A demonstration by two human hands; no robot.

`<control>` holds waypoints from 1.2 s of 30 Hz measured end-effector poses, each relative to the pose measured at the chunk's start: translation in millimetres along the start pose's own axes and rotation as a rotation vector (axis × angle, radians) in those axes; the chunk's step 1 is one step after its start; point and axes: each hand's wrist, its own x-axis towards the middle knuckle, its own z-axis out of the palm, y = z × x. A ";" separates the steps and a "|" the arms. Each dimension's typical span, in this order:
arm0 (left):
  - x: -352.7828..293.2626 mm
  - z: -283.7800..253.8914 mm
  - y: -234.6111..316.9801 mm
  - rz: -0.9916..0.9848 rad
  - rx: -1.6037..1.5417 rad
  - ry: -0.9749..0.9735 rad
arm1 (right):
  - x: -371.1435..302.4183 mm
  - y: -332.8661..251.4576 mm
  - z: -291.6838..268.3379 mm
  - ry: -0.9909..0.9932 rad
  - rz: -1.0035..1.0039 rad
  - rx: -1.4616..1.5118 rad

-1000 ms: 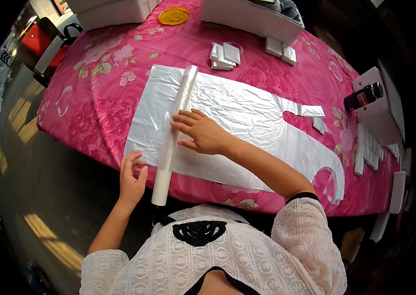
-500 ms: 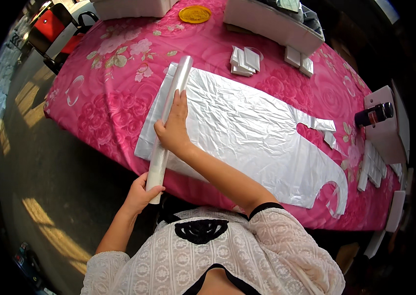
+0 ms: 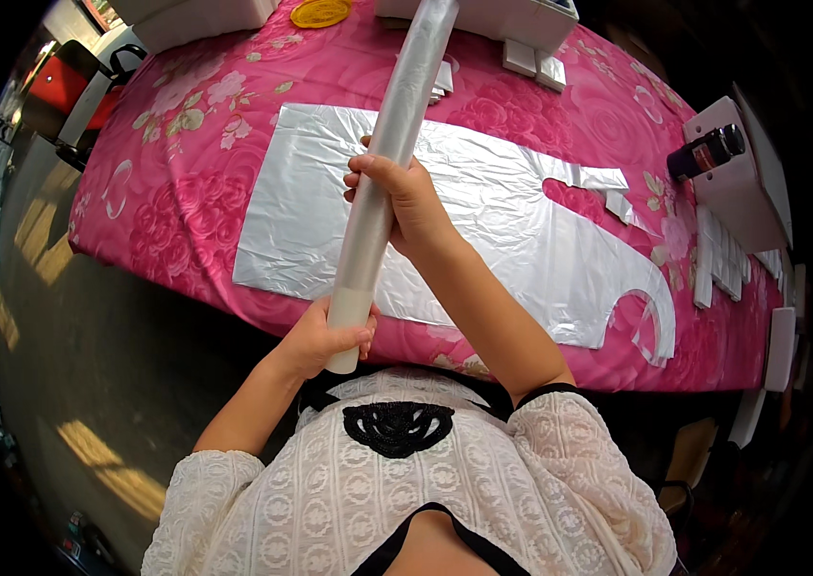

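Both my hands grip a long pale roll of clear film (image 3: 389, 144), raised at a slant above the table. My left hand (image 3: 315, 338) is closed round its near, whitish end. Farther up, my right hand (image 3: 405, 197) wraps the roll near its middle, thumb across the top. Beneath lies a flat, wrinkled silver-white plastic apron (image 3: 310, 202), a straight edge at the left and cut-out loops at the right. The roll and my right arm cover part of its middle.
A pink flowered cloth (image 3: 176, 216) covers the table. At the back stand a white foam box (image 3: 483, 19), a yellow dish (image 3: 320, 12) and folded white packets (image 3: 533, 63). A dark bottle (image 3: 706, 154) and white box (image 3: 747, 202) are at the right, a chair (image 3: 66, 82) at far left.
The roll has come up off the apron's left part and moved right, its far end rising. My right hand now wraps round it instead of lying along it. The view has shifted slightly.
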 end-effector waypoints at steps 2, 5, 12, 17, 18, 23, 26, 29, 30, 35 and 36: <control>2.8 5.1 -5.1 -0.014 -0.097 -0.137 | -9.4 -4.1 -5.2 -0.063 -0.026 0.096; 5.2 8.6 -13.2 -0.042 -0.208 -0.291 | -25.3 -6.7 -10.2 -0.061 -0.027 0.109; 18.2 14.3 -20.3 0.002 0.205 0.118 | -45.9 36.7 -36.0 0.205 -0.032 -0.107; 13.2 -19.6 -41.5 -0.280 0.298 0.132 | -40.8 64.8 -68.0 0.217 0.008 0.035; 6.3 -25.2 -41.0 -0.326 0.258 0.085 | -35.6 62.2 -78.0 0.234 0.033 0.042; -20.2 -41.7 -38.4 -0.514 0.226 -0.043 | 1.4 18.2 -161.0 0.432 -0.031 -0.148; -30.4 -45.3 -47.3 -0.497 0.248 -0.042 | -0.6 -11.4 -174.7 0.471 -0.049 -0.407; -33.7 -47.5 -53.8 -0.510 0.127 -0.076 | -6.4 -18.7 -176.0 0.296 0.088 -0.577; -33.7 -46.6 -55.0 -0.514 0.110 -0.068 | -8.8 -19.9 -174.9 0.236 0.132 -0.623; -33.8 -44.2 -55.7 -0.537 0.007 -0.065 | -6.6 -18.5 -172.0 -0.007 0.223 -0.715; -33.8 -44.5 -56.2 -0.540 0.007 -0.064 | -5.4 -18.0 -174.1 -0.020 0.216 -0.707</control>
